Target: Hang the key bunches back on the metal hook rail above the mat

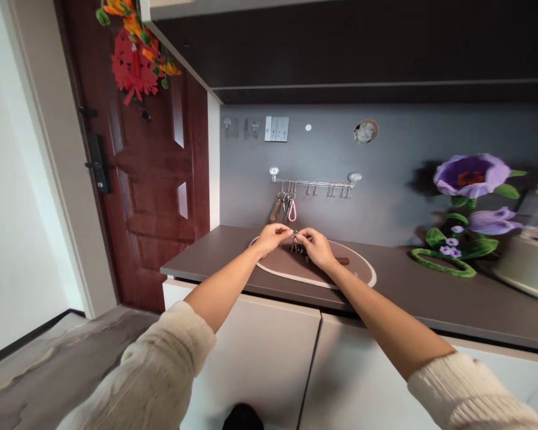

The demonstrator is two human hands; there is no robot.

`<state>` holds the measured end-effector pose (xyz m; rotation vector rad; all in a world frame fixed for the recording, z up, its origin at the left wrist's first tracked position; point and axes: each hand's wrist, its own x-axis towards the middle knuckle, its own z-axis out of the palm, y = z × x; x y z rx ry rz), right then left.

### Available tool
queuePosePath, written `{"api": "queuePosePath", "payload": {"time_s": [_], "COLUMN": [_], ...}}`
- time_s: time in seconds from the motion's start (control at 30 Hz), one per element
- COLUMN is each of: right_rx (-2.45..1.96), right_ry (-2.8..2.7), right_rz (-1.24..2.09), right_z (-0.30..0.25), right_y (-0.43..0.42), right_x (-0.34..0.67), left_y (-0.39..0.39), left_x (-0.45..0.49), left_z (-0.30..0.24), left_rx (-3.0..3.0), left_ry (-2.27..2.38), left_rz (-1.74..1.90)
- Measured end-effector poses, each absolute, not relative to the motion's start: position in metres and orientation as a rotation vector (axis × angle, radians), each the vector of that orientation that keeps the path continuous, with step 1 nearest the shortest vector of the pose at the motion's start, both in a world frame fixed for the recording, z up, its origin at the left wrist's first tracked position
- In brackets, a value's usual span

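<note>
My left hand (271,239) and my right hand (316,246) meet above a brown oval mat (273,267) with a pale rim. Between them they pinch a small metal key ring (295,232), fingertips and thumb closed on either side of it. Several keys (294,244) dangle below the ring, partly hidden by my right hand. A flat brown piece (342,261) lies on the mat to the right of my right wrist; whether it joins the keys I cannot tell.
On the wall behind, a hook rail (316,183) carries keys with a pink loop (293,211) and a brown fob (275,211). A dark cabinet (341,48) overhangs the counter (412,298). Purple artificial flowers (470,176) stand right, and a brown door (156,233) is left.
</note>
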<state>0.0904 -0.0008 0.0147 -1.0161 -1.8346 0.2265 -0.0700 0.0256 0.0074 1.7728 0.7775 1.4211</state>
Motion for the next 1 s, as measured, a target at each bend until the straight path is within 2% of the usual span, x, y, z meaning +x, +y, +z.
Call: {"api": "queuePosePath", "payload": {"time_s": [0.53,1.0], "right_rx": [-1.091,-1.048], "right_ry": [-1.635,-1.348], "right_rz": [0.227,0.535], "right_z": [0.057,0.099], "right_y": [0.041,0.109], "right_x": [0.097,0.072], "left_y": [0.035,0.039], "left_x": [-0.064,-0.060], "left_z": [-0.001,-0.005], "left_rx": [1.694,1.824], "left_ry": [1.044,1.255], "left_rz": [1.431,1.438]}}
